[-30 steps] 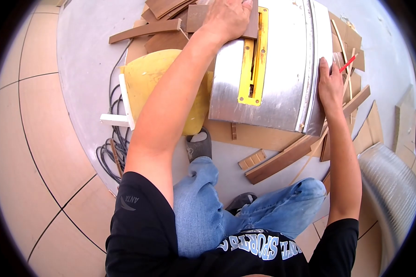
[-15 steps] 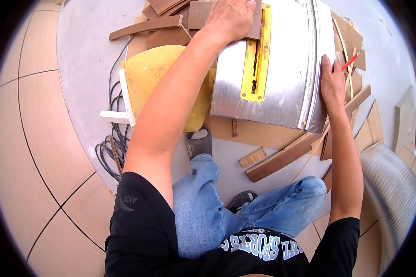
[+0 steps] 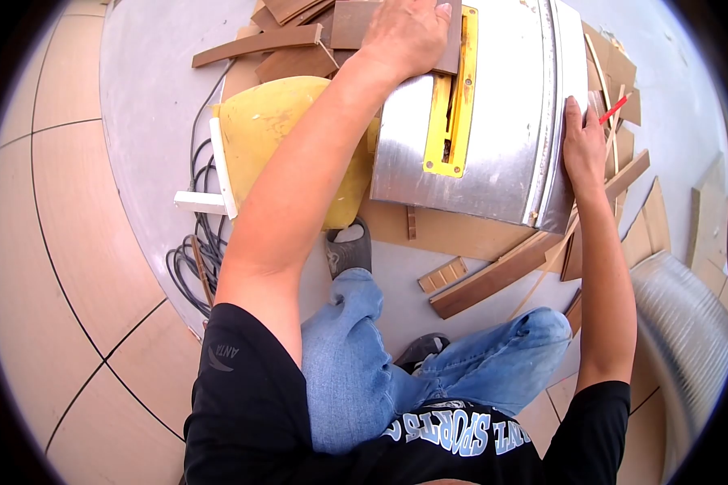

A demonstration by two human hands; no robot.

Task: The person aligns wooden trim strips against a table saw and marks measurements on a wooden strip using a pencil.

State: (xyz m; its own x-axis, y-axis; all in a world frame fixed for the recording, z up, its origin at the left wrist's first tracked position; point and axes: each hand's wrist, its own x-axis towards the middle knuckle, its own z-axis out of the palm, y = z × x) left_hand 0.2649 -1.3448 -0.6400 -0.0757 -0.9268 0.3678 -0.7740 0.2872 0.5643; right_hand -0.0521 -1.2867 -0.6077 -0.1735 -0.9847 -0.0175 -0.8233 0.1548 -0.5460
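A table saw with a bare metal top (image 3: pixel 493 121) stands before me, with a yellow slotted insert (image 3: pixel 459 153) set into it. Across the far part of the insert lies a flat brown board (image 3: pixel 360 24). My left hand (image 3: pixel 408 36) is on this board, its thumb near the board's right side; the other fingertips are partly cut off by the frame. On the saw's right side, my right hand (image 3: pixel 584 145) grips the edge rail of the top. A red pencil-like stick (image 3: pixel 615 109) juts out by its fingers; whether the hand holds it I cannot tell.
A yellow panel (image 3: pixel 271 109) is left of the saw. Brown wood offcuts (image 3: pixel 259 44) pile up behind it, and a coiled black cable (image 3: pixel 194 267) lies nearby. More wood strips (image 3: pixel 493 279) and cardboard lie around the saw's base. A silvery roll (image 3: pixel 683 303) stands at right.
My left hand and the board have shifted very slightly right and towards me. The saw top and my right hand appear a touch further right. Everything else looks the same.
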